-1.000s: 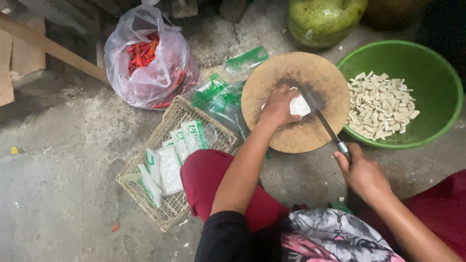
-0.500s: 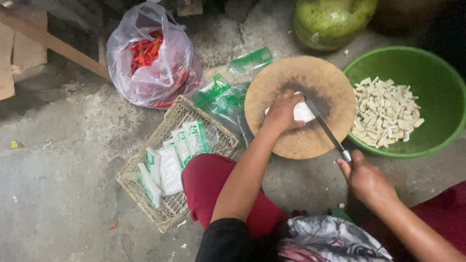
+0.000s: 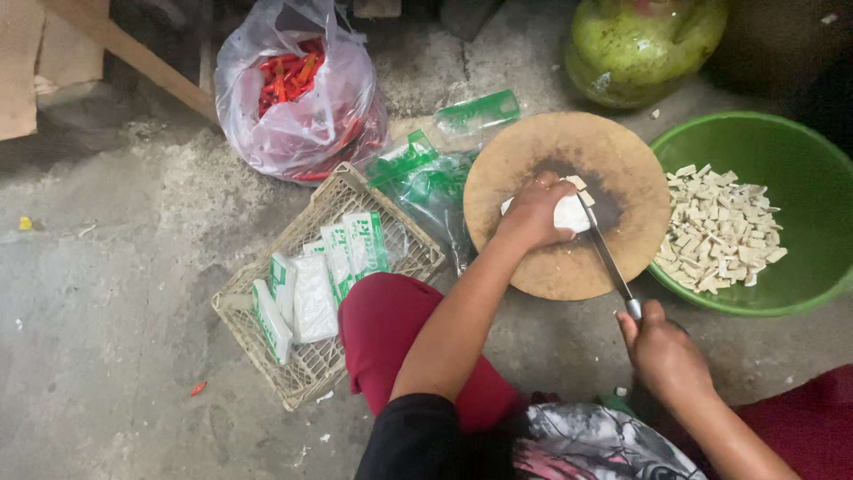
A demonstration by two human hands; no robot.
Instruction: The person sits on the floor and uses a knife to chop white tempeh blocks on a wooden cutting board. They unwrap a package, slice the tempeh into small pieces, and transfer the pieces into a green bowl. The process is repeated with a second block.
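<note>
You're cutting a white block point(image 3: 571, 213) on a tan round chopping board point(image 3: 569, 160) with a dark stained centre. Beside it, your bright green basin point(image 3: 800, 160) holds off-white pieces point(image 3: 718, 233); the beige woven basket point(image 3: 391, 244) carries white-and-green packets point(image 3: 315, 284); red chillies point(image 3: 289, 76) fill the clear bag.

We have one view only, from a camera worn on the head, so no second view shares the scene. We look steeply down, almost straight, at the concrete floor point(image 3: 107, 338) from seated height, fairly near. Our right grip point(image 3: 665, 356) lies low and right of centre, our left grip point(image 3: 533, 213) up and left of it. Beyond both, the frame's top edge cuts the scene off. Our knees fill the bottom edge.
</note>
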